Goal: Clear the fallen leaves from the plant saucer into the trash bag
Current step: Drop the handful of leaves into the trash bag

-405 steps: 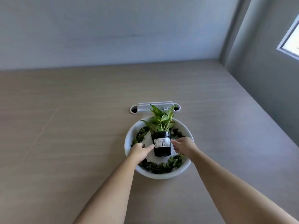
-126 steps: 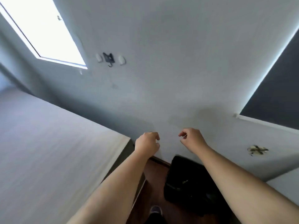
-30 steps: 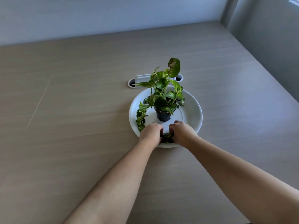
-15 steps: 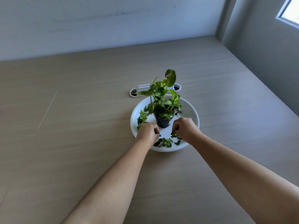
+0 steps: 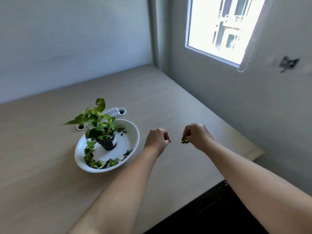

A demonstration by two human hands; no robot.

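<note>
A white saucer (image 5: pixel 133 132) sits on the wooden table with a small black pot (image 5: pixel 108 144) holding a green plant (image 5: pixel 96 120). Fallen leaves (image 5: pixel 92 157) lie along the saucer's left and near rim, with a few more at its far side. Both hands hover over the table to the right of the saucer. My left hand (image 5: pixel 157 141) is closed around a small bit of leaf that pokes out at its fingertips. My right hand (image 5: pixel 197 135) pinches a clump of green leaves (image 5: pixel 184 140). The trash bag is not clearly visible.
A white cable grommet (image 5: pixel 116 111) is set into the table behind the plant. The table's right edge (image 5: pixel 236 169) drops to a dark floor area (image 5: pixel 219 213). A wall with a bright window (image 5: pixel 222 29) stands to the right.
Both hands have lifted off the saucer's near rim with leaves in them and moved right. The view has swung right toward the window and table edge.
</note>
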